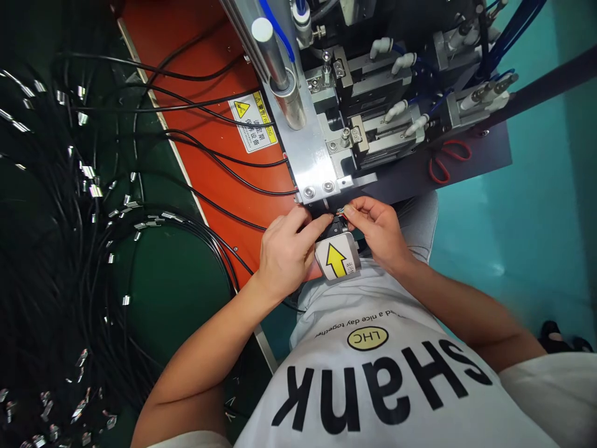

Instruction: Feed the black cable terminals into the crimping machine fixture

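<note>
My right hand (380,233) pinches a few thin coloured wires (342,213) between thumb and forefinger, at the front end of the machine. Close beside it, my left hand (286,249) is closed, its forefinger pointing toward the wires. A black cable (247,221) runs in behind the left hand, and its end is hidden by the fingers. Just below both hands is a rounded metal cover (319,255) with a yellow arrow label (336,260). Above them sits the machine's metal plate (308,158) with two bolts.
Bundled black cables (181,218) with shiny metal ends lie on the green surface (172,280) at left. The orange machine base (209,168) carries a warning label (253,121). Red-handled scissors (450,160) lie at right, below pneumatic cylinders (382,134) with blue hoses.
</note>
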Demonstrator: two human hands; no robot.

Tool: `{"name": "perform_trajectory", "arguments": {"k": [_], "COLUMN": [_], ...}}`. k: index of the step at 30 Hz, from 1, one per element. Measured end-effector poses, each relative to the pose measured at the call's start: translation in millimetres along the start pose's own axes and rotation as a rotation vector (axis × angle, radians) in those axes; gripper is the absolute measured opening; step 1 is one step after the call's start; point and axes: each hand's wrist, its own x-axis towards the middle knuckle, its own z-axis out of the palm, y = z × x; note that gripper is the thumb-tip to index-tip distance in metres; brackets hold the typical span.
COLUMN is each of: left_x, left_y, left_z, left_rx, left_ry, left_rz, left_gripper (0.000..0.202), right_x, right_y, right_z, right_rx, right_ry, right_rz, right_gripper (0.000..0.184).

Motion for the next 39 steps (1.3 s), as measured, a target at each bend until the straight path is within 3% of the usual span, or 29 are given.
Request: {"name": "perform_trajectory", "arguments": {"k": [5, 14, 27, 35, 39], "left_x": [0.8, 0.1, -0.5, -0.4, -0.6], "left_y": [-1.4, -2.6, -1.0, 0.6, 0.4], "left_z": [-0.1, 0.9, 1.9, 3.4, 3.2], "left_rx": [0.007, -0.016, 0.045, 0.12, 0.125], "left_ry": [-0.008, 0.007, 0.002, 0.012, 0.003], "left_rz": [0.007, 0.016, 0.017, 0.053, 0.05], "left_gripper": [0.033, 0.032, 0.033, 0.033, 0.033], "right_x": [-1.3, -1.8, -1.9, -1.7, -3.1], "right_y": [-2.1, -2.0, -4.8, -1.1, -1.9], "right_z": [-0.2, -0.8, 0.7, 3.1, 4.4], "right_rx": [-0.025, -0.199, -0.008, -0.139, -0.119], "right_ry": [-0.007, 0.036, -0.003, 0.072, 0.032], "right_rz": [-0.019, -0.184, 0.006, -0.09, -0.028], "right_gripper": [0.026, 0.016, 0.023, 0.023, 0.023]}}
